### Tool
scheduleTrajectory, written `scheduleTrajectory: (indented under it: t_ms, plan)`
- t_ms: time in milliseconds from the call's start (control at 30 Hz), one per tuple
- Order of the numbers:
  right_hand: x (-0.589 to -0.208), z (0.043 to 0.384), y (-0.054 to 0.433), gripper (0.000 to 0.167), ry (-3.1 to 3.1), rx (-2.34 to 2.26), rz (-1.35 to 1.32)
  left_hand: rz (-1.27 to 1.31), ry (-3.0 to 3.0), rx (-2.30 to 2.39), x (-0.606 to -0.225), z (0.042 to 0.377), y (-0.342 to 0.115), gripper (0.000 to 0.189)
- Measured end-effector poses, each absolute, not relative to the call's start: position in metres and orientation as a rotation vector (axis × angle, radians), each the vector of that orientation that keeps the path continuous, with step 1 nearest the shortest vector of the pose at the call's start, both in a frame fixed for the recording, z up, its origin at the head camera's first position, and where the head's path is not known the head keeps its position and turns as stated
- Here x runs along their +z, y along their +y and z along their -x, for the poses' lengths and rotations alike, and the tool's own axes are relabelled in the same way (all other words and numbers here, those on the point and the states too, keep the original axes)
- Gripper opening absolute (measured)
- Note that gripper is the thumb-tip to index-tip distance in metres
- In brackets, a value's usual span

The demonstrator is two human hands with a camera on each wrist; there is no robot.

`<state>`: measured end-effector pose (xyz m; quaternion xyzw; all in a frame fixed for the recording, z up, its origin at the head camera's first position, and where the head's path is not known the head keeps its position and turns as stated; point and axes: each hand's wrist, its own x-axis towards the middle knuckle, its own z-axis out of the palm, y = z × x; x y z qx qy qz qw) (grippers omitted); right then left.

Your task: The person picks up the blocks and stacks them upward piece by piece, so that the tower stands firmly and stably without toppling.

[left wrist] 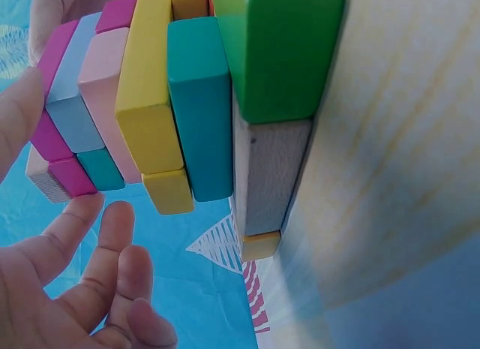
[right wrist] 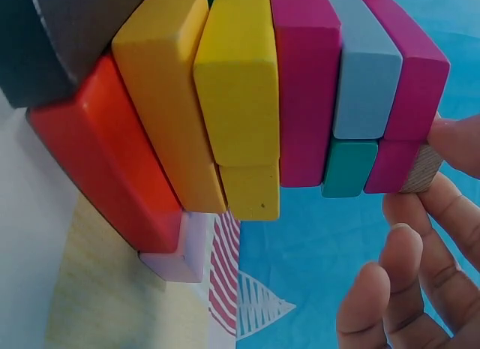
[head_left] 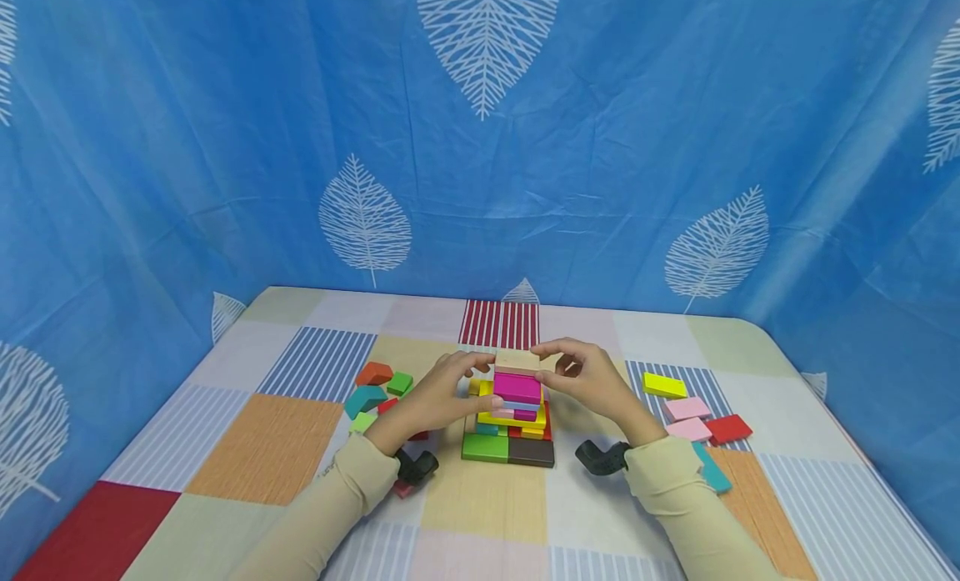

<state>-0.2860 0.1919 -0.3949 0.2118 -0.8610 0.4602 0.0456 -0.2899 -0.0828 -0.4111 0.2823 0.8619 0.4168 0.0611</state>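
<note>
Blue leaf-print curtain (head_left: 570, 172) behind patchwork tablecloth (head_left: 480, 510)

A tower (head_left: 516, 407) of painted blocks stood upright on the patchwork cloth (head_left: 483, 514). At its front foot, 1 green block (head_left: 485, 448) and 1 dark brown block (head_left: 531, 452) lay flat, touching. Yellow, pink and light blue layers (head_left: 528, 423) rose above. At the top, 1 magenta block (head_left: 517, 388) lay just in front of 1 plain, pale wooden block (head_left: 517, 362).

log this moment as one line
right hand: pinches plain wooden block atop stack | left hand: beside stack's top, grip unclear | loose blocks: both sides of stack
</note>
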Motion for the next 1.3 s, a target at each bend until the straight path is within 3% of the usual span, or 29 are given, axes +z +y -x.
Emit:
scheduleTrajectory:
  t_ms: [533,967,1300]
  plan:
    - [-0.386,0.285,0.205,0.042,-2.632,1.421,-0.659,-0.865,2.605,1.261,-0.412,0.291,-0.083,0.068]
    - [-0.363,0.280,0.279,0.039,-2.581,1.415,-0.454,-0.849,2.613,1.268,-0.413,0.289,-0.083,0.069]
    - [-0.383,0.279,0.336,0.044,-2.674,1.314,-0.164,-0.870,2.610,1.269,-0.412,0.289,-0.084,0.069]
